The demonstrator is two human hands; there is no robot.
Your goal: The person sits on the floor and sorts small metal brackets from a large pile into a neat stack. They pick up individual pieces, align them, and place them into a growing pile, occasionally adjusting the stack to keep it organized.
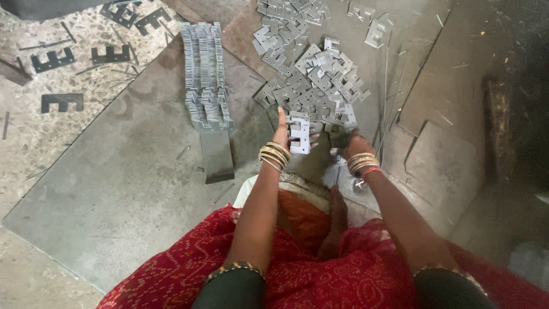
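1. Head view, hands: left hand (281, 129) is closed on a small stack of E-shaped metal plates (299, 134), fingers clamped along its left edge, stack held upright just above the floor sheet. Bangles sit on the left wrist.
2. Right hand (350, 143) lies low at the near edge of the loose pile of plates (311, 86), just right of the held stack; its fingers are mostly hidden and blurred, so I cannot tell whether they are apart or closed on anything. Bangles and a red thread on that wrist.
3. Loose pile spreads beyond both hands, plates overlapping at all angles.
4. Left of the pile, well apart from the hands, a long ordered row of stacked plates (205, 74) runs away from the person, resting on a narrow metal strip (218, 157).
5. All of this lies on a large grey metal sheet (114, 183); dark E-shaped offcuts (52, 59) lie on the speckled floor at upper left.
6. Red patterned cloth (320, 274) covers the lap below.
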